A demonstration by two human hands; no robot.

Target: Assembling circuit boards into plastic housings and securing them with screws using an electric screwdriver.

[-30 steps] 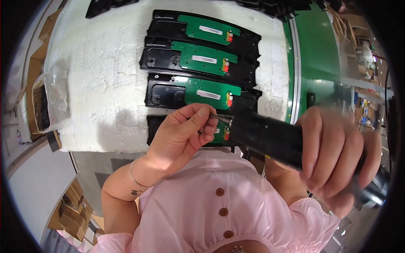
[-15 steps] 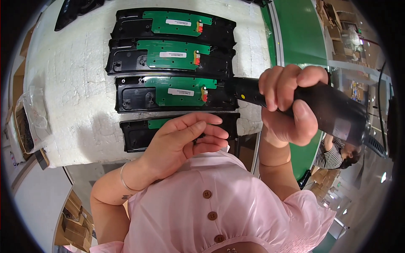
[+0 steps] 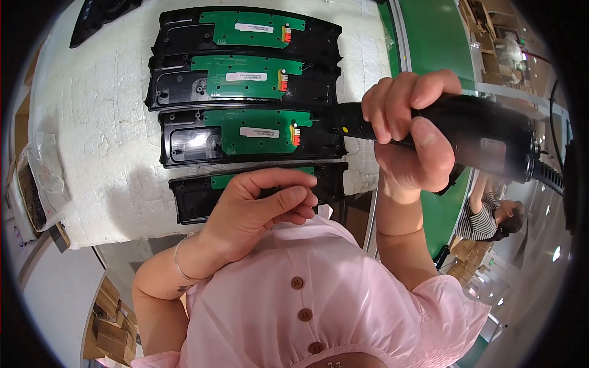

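My right hand (image 3: 411, 132) is wrapped round a black corded electric screwdriver (image 3: 488, 132). The tool lies nearly level, its narrow front end pointing left over the right end of the third black panel (image 3: 178, 156); its very tip blends into the dark plastic. On that panel sits a green circuit board (image 3: 236, 144) with a white label and a red-and-white connector. My left hand (image 3: 245, 211) is cupped with curled fingers over the nearest black panel (image 3: 187, 205), partly covering its board. Whatever lies inside those fingers is hidden.
Two more black panels with green boards, a middle one (image 3: 172, 86) and a far one (image 3: 178, 37), lie behind on a white foam surface (image 3: 92, 153). A clear plastic bag (image 3: 46, 178) is at the left edge. A person in striped sleeves (image 3: 481, 218) is at right.
The screwdriver and my right hand have shifted slightly left, and the tool's rear end has risen. My left fingers have curled in more, the thumb now nearer the fingertips.
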